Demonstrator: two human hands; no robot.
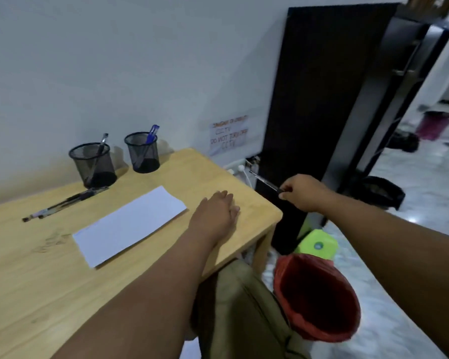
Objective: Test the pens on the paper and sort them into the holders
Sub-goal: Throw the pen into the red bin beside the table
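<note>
A: Where is the pen being handled?
B: A dark pen is held out past the right edge of the table, over the floor; the right hand pinches its near end between curled fingers and thumb, tip pointing away towards the wall

A: And the other hand?
B: The left hand lies flat on the table just right of the paper, fingers straight and close together, holding nothing

A: The rest of the pens?
B: A small bunch of loose pens lies on the wood left of the paper. Behind them stand two black mesh holders: the left holder has a black pen in it, the right holder a blue one

A: Any writing?
B: A sheet taped to the wall reads "CCTV" and "DO NOT TURN OFF CCTV"; its top line is too blurred to read

A: The room?
B: Light wooden table against a pale wall, a tall dark panel to the right, glossy tiled floor, and a bin lined with a red bag beside the person's knee, a green stool behind it
</note>
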